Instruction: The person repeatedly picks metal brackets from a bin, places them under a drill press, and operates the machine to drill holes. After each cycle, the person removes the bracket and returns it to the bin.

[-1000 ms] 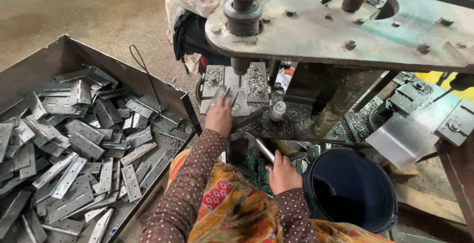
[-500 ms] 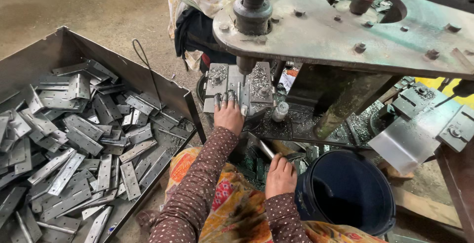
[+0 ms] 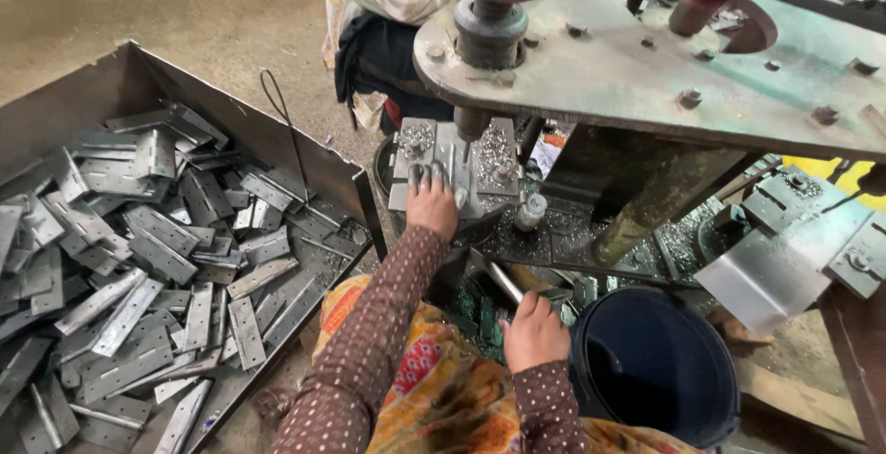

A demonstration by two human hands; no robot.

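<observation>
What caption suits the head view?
Left hand on the press fixture, right hand gripping a lever.

Brown white-dotted sleeves (image 3: 369,343), orange patterned cloth (image 3: 443,399), grey metal plates (image 3: 157,260), dark blue bucket (image 3: 711,399).

The grey metal fixture (image 3: 452,163) sat flat under the press spindle, dusted with shavings. The steel handle (image 3: 503,280) pointed up-left, tilted.

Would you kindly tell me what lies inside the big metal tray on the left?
The metal tray holds a loose heap of flat grey hinge plates; its floor and the lower layers are covered.
</observation>
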